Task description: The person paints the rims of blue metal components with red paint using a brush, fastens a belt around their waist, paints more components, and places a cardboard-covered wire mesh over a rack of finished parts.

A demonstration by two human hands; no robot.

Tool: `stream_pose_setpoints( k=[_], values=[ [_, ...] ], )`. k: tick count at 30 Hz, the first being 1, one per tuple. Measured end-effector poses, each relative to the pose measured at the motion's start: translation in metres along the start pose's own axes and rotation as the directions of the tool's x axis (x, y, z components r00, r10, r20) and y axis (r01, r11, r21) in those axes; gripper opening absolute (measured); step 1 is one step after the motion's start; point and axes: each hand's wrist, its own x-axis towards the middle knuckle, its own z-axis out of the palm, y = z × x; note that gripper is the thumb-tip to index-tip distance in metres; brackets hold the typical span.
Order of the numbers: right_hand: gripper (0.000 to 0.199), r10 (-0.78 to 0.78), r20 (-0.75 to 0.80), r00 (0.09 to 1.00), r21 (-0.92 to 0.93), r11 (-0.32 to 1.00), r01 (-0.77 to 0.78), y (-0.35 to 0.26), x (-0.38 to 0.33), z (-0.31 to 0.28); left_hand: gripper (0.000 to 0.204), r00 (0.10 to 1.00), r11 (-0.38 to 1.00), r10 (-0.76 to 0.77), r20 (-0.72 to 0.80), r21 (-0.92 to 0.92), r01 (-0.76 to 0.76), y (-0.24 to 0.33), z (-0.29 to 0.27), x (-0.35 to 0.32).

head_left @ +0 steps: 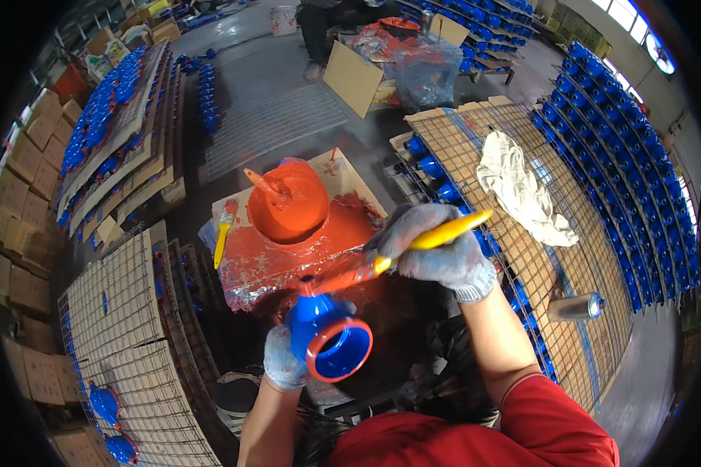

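My gloved left hand [283, 359] is closed on a glossy blue bell-shaped part [313, 311], its wide open mouth tilted toward me. Orange-red paint rings the mouth and coats the narrow neck's tip. In my gloved right hand [446, 258] is a paintbrush [452, 230] with a yellow handle. Its paint-covered head points left, at or just beside the neck; I cannot tell whether they touch. Beyond the part, a bucket [308, 219] of orange-red paint stands on a paint-smeared board [245, 253]. Another brush [262, 182] rests in the bucket, and a yellow-handled brush [223, 233] lies left of it.
At right, a wire-mesh rack [483, 148] carries a white cloth [514, 187] and a spray can [576, 307]. Blue parts fill stacked racks [623, 171] farther right. Another mesh rack [125, 327] stands at left, near cardboard boxes [27, 288]. A person [319, 31] is at the back.
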Motion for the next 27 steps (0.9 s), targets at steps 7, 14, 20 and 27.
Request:
stream_pose_setpoints(
  k=[7,14,20,27],
  values=[
    [0.021,0.114,-0.122,0.986,-0.055,0.991,-0.121,0.009,-0.006,0.016,0.087,0.987,0.265,-0.122,0.109,-0.954,0.138,-0.011,0.004,0.013],
    [0.021,0.221,-0.252,0.942,0.062,0.975,-0.212,0.025,-0.009,0.011,0.084,0.966,0.015,0.053,0.253,-0.968,0.252,-0.002,0.005,0.016],
    [0.021,0.261,-0.435,0.862,0.171,0.964,-0.205,0.015,-0.033,-0.003,0.071,0.984,0.175,0.021,-0.178,-0.968,-0.179,0.017,-0.010,0.019],
    [0.023,0.310,-0.544,0.780,0.348,0.929,-0.126,0.006,-0.130,-0.013,0.087,0.916,0.368,0.401,0.012,-0.918,-0.150,0.020,-0.016,-0.001]
  ],
)
